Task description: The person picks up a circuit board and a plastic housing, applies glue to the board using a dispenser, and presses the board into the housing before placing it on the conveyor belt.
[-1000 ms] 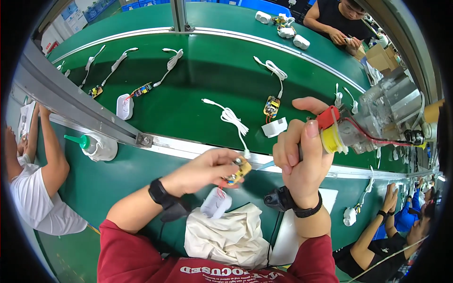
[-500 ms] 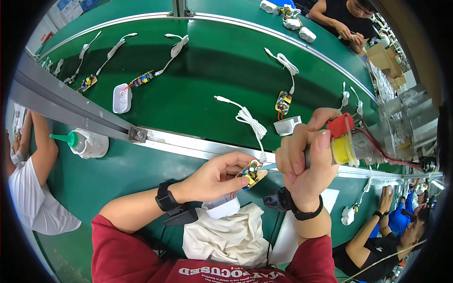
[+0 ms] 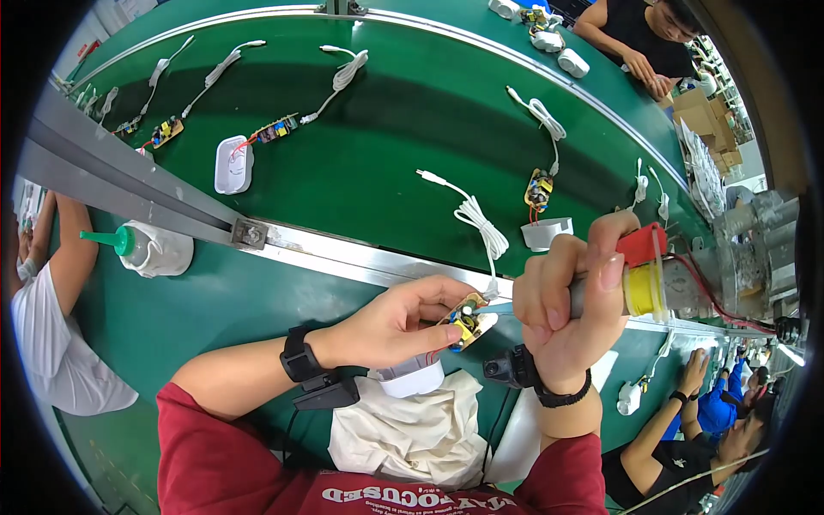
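My left hand (image 3: 395,324) pinches a small circuit board (image 3: 464,326) with yellow and dark components between thumb and fingers. A white coiled cable (image 3: 481,225) runs from the board's upper end over the metal rail. Red wires lead down toward a white plastic housing (image 3: 412,378), which sits below the hand by the cloth. My right hand (image 3: 566,313) is wrapped round a grey barrel-shaped tool (image 3: 642,289) with a yellow band and a red piece on top. Its thin bluish tip points at the board's upper right edge; whether it touches cannot be made out.
Beyond the metal rail (image 3: 360,268), a green surface (image 3: 386,112) carries several boards with white cables and housings. A cream cloth (image 3: 412,429) lies before me. To the left stands a white-wrapped bottle (image 3: 159,249) with a green nozzle. Other people sit left, right and far right.
The view has shifted slightly, so my hands and the cables appear further right. The board and the grey tool stay held, with the tip still at the board.
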Demonstrator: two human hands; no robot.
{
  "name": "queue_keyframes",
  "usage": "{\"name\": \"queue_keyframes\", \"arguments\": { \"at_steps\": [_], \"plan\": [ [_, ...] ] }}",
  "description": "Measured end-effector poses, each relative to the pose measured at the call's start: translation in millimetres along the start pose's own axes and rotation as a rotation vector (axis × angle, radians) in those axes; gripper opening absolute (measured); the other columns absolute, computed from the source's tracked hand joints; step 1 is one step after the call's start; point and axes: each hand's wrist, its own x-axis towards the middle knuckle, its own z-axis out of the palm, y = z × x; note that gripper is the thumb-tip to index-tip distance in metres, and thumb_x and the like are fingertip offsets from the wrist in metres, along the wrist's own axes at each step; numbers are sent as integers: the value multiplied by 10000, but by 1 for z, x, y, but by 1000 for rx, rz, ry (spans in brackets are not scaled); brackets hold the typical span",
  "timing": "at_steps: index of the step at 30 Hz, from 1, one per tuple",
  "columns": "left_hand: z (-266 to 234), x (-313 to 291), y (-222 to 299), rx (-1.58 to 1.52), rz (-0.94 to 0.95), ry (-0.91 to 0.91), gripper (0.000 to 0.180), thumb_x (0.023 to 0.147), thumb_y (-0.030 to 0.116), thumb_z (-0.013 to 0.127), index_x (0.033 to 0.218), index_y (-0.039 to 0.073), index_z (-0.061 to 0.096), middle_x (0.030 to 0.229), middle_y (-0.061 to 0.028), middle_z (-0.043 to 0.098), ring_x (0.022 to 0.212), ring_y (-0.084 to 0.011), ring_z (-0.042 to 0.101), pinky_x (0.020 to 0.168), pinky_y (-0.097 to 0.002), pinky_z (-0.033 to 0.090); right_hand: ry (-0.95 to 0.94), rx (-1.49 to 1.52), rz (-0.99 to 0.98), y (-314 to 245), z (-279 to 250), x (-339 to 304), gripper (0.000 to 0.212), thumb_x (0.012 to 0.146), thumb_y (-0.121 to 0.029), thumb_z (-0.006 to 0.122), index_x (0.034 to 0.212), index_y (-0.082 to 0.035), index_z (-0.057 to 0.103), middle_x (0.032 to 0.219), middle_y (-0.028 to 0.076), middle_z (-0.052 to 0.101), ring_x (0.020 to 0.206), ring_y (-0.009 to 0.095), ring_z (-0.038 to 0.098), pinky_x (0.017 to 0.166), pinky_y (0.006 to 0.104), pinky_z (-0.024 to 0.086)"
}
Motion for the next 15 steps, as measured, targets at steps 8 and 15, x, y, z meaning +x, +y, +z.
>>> {"name": "queue_keyframes", "arguments": {
  "at_steps": [8, 15],
  "plan": [
    [0, -1, 3, -18, -10, 0, 422, 923, 30, 558, 1320, 28, 414, 1213, -61, 538, 996, -110, 574, 773, -240, 495, -13, -138, 14, -1, 3, 2, 282, 963, -374, 484, 888, -143, 341, 467, -18, 317, 319, 76, 281, 314, 233, 201],
    [1, -3, 3, 0, 32, 2, 430, 917, 30, 570, 1318, 22, 413, 1224, -72, 537, 1030, -124, 567, 849, -266, 492, 7, -64, 38, -6, 5, 2, 265, 951, -316, 511, 912, -116, 342, 483, -9, 346, 344, 63, 280, 328, 223, 220]
  ]
}}
